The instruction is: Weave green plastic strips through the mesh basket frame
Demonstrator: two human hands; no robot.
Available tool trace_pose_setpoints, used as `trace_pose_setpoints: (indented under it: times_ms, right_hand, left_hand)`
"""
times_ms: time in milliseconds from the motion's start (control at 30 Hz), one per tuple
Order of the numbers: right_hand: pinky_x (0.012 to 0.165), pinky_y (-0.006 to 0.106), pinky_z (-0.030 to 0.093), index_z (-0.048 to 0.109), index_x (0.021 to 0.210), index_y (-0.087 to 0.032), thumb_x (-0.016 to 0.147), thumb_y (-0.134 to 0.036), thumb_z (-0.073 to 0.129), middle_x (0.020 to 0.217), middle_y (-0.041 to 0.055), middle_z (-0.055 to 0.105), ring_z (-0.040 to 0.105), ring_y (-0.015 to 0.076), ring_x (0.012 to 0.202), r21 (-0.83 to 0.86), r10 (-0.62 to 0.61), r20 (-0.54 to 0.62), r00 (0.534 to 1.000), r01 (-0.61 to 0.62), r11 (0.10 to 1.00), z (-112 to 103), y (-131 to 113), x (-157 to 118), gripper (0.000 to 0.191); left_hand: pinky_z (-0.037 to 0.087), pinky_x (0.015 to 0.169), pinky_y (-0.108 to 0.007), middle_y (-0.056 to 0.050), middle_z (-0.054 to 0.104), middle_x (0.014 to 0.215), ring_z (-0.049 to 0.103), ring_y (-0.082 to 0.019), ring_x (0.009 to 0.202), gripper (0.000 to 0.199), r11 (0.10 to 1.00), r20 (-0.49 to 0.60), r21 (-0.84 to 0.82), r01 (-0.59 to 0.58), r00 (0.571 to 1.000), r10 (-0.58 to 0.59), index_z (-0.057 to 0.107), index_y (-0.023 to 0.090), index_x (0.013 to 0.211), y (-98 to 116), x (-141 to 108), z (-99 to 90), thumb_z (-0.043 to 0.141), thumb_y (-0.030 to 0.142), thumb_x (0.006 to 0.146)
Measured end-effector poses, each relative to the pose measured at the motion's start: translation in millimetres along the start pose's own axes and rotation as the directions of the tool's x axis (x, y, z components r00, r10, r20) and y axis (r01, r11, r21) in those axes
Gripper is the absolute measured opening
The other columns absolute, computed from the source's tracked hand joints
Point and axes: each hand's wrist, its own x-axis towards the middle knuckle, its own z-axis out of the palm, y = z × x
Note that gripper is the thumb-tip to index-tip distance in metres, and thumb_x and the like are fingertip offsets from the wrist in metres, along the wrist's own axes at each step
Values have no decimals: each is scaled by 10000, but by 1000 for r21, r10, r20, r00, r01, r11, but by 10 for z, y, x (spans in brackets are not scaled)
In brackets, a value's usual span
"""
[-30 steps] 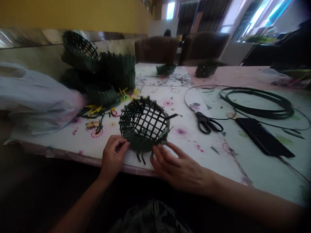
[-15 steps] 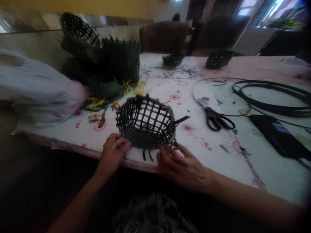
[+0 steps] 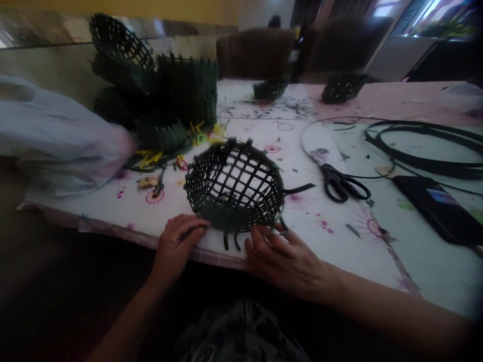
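A dark green woven plastic basket (image 3: 234, 186) with an open lattice wall sits tilted on the floral tablecloth (image 3: 320, 216), and loose strip ends stick out at its bottom and right side. My left hand (image 3: 177, 244) curls against its lower left edge. My right hand (image 3: 283, 259) grips the lower right edge, with its fingers around the strip ends there. Both hands are near the table's front edge. The basket's underside is mostly hidden from this angle.
Black-handled scissors (image 3: 341, 183), a coil of dark green strip (image 3: 422, 156) and a black phone (image 3: 433, 208) lie to the right. Stacked green baskets (image 3: 184, 90), yellow scraps (image 3: 149, 158) and a white plastic bag (image 3: 56, 136) are on the left. Two small baskets (image 3: 268, 89) stand farther back.
The basket has turned and tipped, moving slightly right, with its opening facing me more. My right hand has shifted its grip along the lower edge, and the view has tilted slightly.
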Motion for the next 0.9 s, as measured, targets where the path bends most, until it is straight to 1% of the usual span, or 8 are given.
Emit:
trace_pose_setpoints:
  times_ms: [133,233,400,600,667,733,800,900]
  right_hand:
    - [1069,472,396,661,1096,-111,911,-174,573,1177,119,650,526,236,1016,27,11,-3,1000,-11,1000,7,-2,-14,214]
    - [1056,466,407,658,1100,-109,923,-174,555,1189,123,656,531,224,980,24,2,11,1000,-2,1000,5,4,-6,215]
    - [1054,462,408,658,1077,-111,912,-137,540,1164,113,667,534,223,979,37,13,-10,1000,-13,999,4,14,10,205]
    - [997,455,433,658,1066,-120,915,-115,485,1160,123,665,552,219,959,22,-12,13,1000,12,1000,19,8,4,230]
    - [953,442,454,662,1032,-128,906,-115,479,1131,123,672,561,220,952,11,-25,19,1000,25,1000,24,5,6,223]
    - [908,422,470,664,991,-143,899,-117,483,1093,116,679,564,225,975,-9,-40,39,998,41,999,26,5,9,205]
    - [885,410,476,662,972,-155,900,-119,491,1073,108,679,560,226,1001,-22,-43,56,998,44,999,26,7,13,189]
    - [871,425,476,660,1004,-136,913,-151,496,1113,132,667,556,234,983,-7,-26,64,998,26,1000,23,13,20,188]
  left_hand:
    - [407,936,-370,-12,717,868,619,-198,905,144,997,-55,-46,67,996,-69,766,254,795,21,39,46,675,357,838]
    - [426,871,-354,-15,692,811,616,-192,840,178,990,-61,-65,122,990,-126,741,227,726,49,60,59,688,370,818]
    - [426,833,-344,-19,657,791,594,-191,824,231,989,-26,-6,148,989,-148,711,212,698,71,59,27,680,404,823]
    - [424,812,-332,-14,634,783,581,-186,809,234,986,47,43,161,985,-163,674,209,667,53,63,-19,673,387,818]
    - [428,816,-324,-14,651,816,596,-184,829,194,989,22,5,151,988,-151,639,202,647,26,52,-7,681,324,791]
    - [434,826,-312,-13,671,858,610,-179,855,156,990,-38,-51,131,990,-133,595,194,625,-2,37,23,666,235,758]
    - [437,829,-296,-7,665,843,606,-166,851,157,993,-76,-69,94,992,-100,570,191,607,-16,26,57,632,178,751]
    - [444,820,-284,4,638,836,589,-157,830,54,996,-92,-37,85,992,-89,638,202,737,-7,20,82,626,175,782]
